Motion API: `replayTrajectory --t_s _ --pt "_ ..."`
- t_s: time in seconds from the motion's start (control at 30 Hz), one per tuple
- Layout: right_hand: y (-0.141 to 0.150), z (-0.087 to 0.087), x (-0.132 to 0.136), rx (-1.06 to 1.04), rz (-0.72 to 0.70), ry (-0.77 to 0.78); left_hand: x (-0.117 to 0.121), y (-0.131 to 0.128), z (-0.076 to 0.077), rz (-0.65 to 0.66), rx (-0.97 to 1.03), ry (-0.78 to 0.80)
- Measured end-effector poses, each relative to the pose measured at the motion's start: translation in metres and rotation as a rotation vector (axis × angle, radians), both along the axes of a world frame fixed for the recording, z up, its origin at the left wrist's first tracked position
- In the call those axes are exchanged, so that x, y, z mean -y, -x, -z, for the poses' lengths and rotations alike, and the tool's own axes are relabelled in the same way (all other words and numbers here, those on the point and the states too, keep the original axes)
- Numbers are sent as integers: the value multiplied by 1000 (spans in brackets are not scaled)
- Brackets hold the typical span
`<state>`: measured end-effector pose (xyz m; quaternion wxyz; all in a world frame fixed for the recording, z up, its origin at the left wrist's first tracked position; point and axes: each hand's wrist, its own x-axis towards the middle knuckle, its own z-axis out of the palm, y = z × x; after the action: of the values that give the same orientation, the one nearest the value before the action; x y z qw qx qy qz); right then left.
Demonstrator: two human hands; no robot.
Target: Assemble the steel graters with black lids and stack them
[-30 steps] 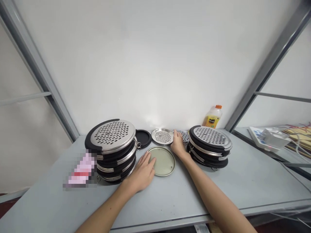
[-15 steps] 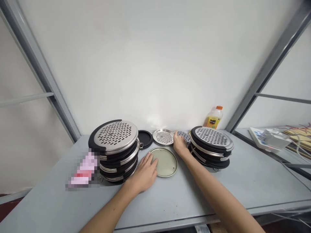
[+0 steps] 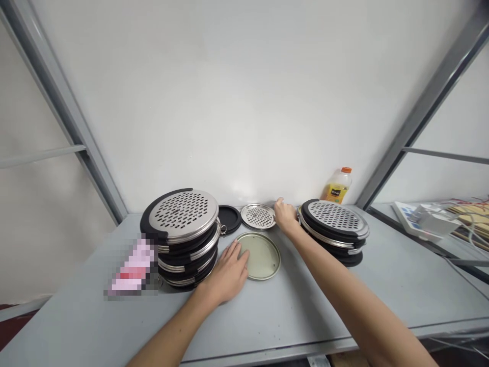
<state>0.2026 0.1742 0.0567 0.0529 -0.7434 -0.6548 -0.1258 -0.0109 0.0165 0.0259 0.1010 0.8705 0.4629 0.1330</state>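
My left hand [image 3: 230, 271] lies flat with its fingers stretched out, the tips at the left rim of a shallow round greenish metal tray [image 3: 263, 259]. Toward the wall, my right hand [image 3: 286, 216] is curled, its fingers bent; what they hold, if anything, is hidden behind the hand. Just left of it rests a silver perforated disc [image 3: 259, 216]. A black round disc [image 3: 229, 218] lies further left. Close to my left hand rises a tall stack of round black-and-silver grater-like pieces with slotted tops [image 3: 182, 211]. A shorter similar stack [image 3: 336, 216] stands right of my right hand.
A bottle with an orange cap [image 3: 339, 186] stands at the wall behind the right stack. A blurred pink item [image 3: 133, 270] is left of the tall stack. Grey metal posts [image 3: 412, 117] frame the table [image 3: 244, 326]. A white power strip with cables [image 3: 418, 224] lies at the right.
My right hand has moved slightly right and farther back, and now covers the second perforated disc that showed beside it. My left hand and the greenish tray stay in place.
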Motion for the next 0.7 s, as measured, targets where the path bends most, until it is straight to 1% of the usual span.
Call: replayTrajectory --t_s 0.13,0.27,0.33,0.43,0.5,0.57,0.6,0.63,0.7 --pt "-1 -9 -7 6 -18 1 0 0 -1 -10 -28 6" --pt "0 -17 -8 32 -54 -64 1 0 -2 -2 -35 11" --pt "1 -25 -7 45 -81 -87 1 0 -2 -2 -43 12" --pt "3 -41 -1 67 -139 -127 0 0 -2 -7 -29 15" --pt "4 -52 9 84 -186 -163 0 0 -1 -5 -3 24" --pt "4 -60 24 96 -255 -213 -1 1 0 -10 36 37" --pt "2 -61 34 94 -302 -251 -2 1 1 -22 64 43" --pt "0 -60 45 74 -386 -327 -3 1 1 -39 99 46" --pt "-7 -52 69 -39 -534 -480 -4 0 2 -78 181 41"
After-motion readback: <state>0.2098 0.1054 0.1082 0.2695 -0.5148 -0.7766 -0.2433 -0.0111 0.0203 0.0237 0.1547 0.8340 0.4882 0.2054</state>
